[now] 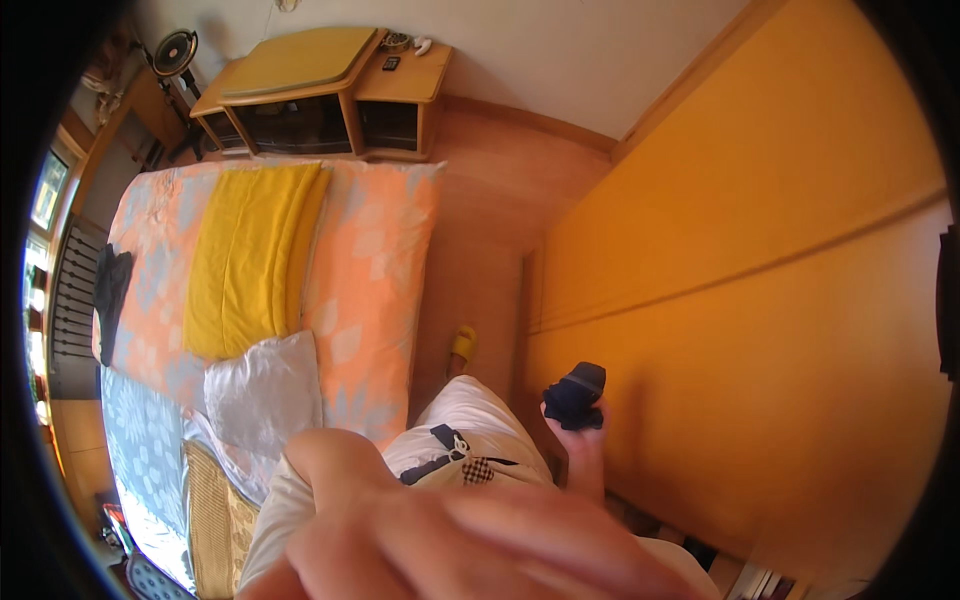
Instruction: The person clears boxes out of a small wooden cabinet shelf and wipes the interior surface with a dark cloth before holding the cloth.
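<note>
Very close to the camera, my left hand (450, 532) fills the bottom middle, blurred, its fingers pointing right. Its palm side is hidden, and I cannot tell whether it holds anything. At the right, my right hand (581, 439) grips a bunched dark navy cloth item (576, 397) in front of an orange-brown wooden wardrobe door (712, 360). A bed (375, 262) with an orange and grey leaf-patterned cover lies to my left. On it are a folded yellow blanket (247, 262), a silvery-grey pillow (262, 390) and a dark garment (112, 300) at the far edge.
A low wooden TV cabinet (300, 67) stands against the wall beyond the bed, a fan (175, 56) left of it. Reddish floor (480, 247) runs between bed and wardrobe, where my foot wears a yellow slipper (463, 343). Low at the right are shelves with books (765, 585).
</note>
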Demonstrator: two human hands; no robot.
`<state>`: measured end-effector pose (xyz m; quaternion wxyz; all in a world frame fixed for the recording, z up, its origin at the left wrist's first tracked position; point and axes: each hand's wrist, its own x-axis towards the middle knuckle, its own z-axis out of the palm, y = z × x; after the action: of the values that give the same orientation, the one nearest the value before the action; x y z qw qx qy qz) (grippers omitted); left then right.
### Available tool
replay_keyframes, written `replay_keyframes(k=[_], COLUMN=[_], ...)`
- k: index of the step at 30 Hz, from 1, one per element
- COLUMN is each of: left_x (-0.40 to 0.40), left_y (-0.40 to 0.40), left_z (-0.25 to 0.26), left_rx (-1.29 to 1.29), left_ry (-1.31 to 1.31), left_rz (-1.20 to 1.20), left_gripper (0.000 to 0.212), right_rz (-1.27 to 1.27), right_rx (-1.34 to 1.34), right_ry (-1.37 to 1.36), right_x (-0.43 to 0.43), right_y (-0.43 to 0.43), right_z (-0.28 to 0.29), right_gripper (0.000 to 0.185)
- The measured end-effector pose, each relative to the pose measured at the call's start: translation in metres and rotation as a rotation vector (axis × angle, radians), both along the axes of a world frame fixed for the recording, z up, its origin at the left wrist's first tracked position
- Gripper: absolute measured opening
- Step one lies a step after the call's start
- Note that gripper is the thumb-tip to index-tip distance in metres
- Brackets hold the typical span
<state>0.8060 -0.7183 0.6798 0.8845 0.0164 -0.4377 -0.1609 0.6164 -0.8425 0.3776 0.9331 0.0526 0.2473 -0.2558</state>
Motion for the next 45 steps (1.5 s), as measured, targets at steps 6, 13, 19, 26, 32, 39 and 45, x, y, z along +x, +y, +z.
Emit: replay_keyframes(k=[6, 13, 19, 26, 32, 39, 45], left_x=[0.090, 0.212, 0.367, 0.491, 0.545, 0.508, 0.449], left_y=[-0.115, -0.251, -0.366, -0.444, -0.573, -0.765, -0.881], left_z=[0.015, 0.026, -0.099, -0.243, -0.234, -0.221, -0.204], left_rx=[0.000, 0.144, 1.171, 1.640, 1.628, 1.434, 1.382], left_ry=[-0.083, -0.323, -0.827, -0.267, -0.479, -0.682, -0.770], left_rz=[-0.154, -0.301, -0.151, 0.100, 0.034, -0.261, -0.685], left_gripper=[0.044, 0.042, 0.027, 0.009, 0.009, 0.030, 0.027], right_rz=[-0.003, -0.010, -0.086, -0.256, -0.484, -0.741, -0.918], right_rx=[-0.004, -0.100, -0.105, -0.118, -0.086, -0.059, -0.243], right_ry=[-0.039, 0.000, 0.007, 0.028, -0.042, -0.158, -0.146], right_x=[0.107, 0.195, 0.296, 0.386, 0.420, 0.412, 0.399], right_y=[-0.118, -0.234, -0.327, -0.437, -0.507, -0.618, -0.664], right_z=[0.025, 0.034, 0.042, 0.053, 0.047, 0.024, 0.043], right_gripper=[0.039, 0.046, 0.045, 0.047, 0.048, 0.047, 0.050])
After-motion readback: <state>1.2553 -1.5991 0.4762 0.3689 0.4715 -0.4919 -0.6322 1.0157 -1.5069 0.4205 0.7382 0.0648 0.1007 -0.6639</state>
